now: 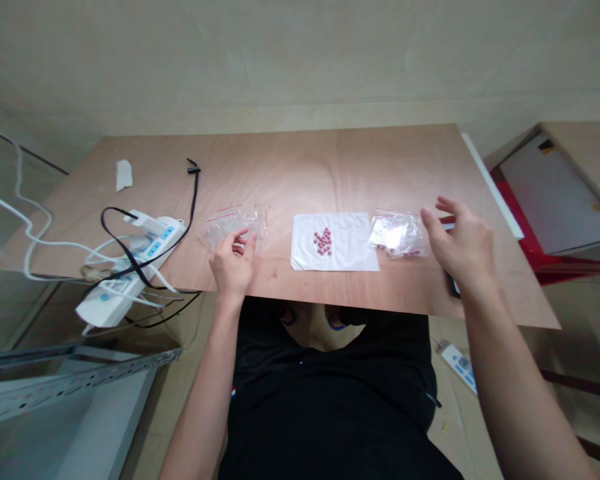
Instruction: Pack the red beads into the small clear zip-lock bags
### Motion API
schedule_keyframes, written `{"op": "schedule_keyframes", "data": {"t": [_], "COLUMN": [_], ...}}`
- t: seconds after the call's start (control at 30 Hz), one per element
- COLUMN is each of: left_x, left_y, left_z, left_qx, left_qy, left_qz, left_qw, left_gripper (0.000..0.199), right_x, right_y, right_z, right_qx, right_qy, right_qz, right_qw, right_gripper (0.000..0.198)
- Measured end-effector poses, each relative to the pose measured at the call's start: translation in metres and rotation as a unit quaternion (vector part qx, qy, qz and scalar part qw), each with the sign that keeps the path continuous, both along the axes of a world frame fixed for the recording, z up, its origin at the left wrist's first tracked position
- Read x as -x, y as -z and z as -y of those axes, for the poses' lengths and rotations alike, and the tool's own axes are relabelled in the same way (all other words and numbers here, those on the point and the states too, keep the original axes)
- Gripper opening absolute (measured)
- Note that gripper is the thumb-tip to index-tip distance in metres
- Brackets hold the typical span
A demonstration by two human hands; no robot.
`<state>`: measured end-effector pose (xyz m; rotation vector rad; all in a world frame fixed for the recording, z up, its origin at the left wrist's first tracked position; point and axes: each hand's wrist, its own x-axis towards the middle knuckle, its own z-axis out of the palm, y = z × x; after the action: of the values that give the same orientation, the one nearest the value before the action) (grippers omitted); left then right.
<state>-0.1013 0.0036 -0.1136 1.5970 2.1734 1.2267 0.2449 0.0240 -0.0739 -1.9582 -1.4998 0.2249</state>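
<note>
My left hand rests at the table's front with fingers loosely curled and the thumb apart. Its fingertips lie over flat, clear zip bags; nothing shows in its grasp. To the right, my right hand is held with thumb and fingers apart, just beside a shiny clear zip bag. Some small reddish pieces show along that bag's lower edge. Between the hands, a white sheet lies on the wood, bearing a cluster of small round reddish pieces, perhaps beads or pills.
A white power strip with tangled cables hangs over the table's front left edge. Behind it are a black cable and a white scrap. A dark, phone-like object lies partly under my right wrist. Another power strip is on the floor.
</note>
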Motion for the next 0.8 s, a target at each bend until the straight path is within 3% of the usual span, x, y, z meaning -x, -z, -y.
{"op": "schedule_keyframes", "data": {"t": [0.1,0.2,0.37,0.53,0.6,0.7,0.8], "left_x": [0.007,0.005,0.0,-0.002,0.0,0.009,0.019], "left_y": [0.006,0.007,0.004,0.0,-0.001,-0.002,-0.005], "left_z": [-0.017,-0.027,-0.027,-0.023,-0.024,-0.025,-0.025], "left_qx": [0.054,0.12,0.133,0.148,0.122,0.08,0.145], "left_qy": [-0.032,-0.043,-0.009,-0.021,-0.035,-0.106,-0.114], "left_qz": [-0.113,-0.168,-0.186,-0.183,-0.179,-0.183,-0.186], "left_qw": [0.992,0.978,0.973,0.972,0.976,0.974,0.965], "left_gripper": [0.044,0.049,0.034,0.029,0.026,0.041,0.052], "right_x": [0.008,0.016,0.024,0.031,0.033,0.036,0.039], "right_y": [0.003,0.004,0.006,0.005,0.004,0.003,0.002], "right_z": [0.011,0.021,0.031,0.037,0.039,0.041,0.042], "right_qx": [-0.024,-0.033,-0.037,-0.043,-0.043,-0.044,-0.048], "right_qy": [-0.013,-0.026,-0.077,-0.102,-0.112,-0.124,-0.133], "right_qz": [0.016,0.008,-0.022,-0.037,-0.04,-0.04,-0.04], "right_qw": [1.0,0.999,0.996,0.993,0.992,0.991,0.989], "right_gripper": [0.043,0.039,0.034,0.03,0.028,0.027,0.027]}}
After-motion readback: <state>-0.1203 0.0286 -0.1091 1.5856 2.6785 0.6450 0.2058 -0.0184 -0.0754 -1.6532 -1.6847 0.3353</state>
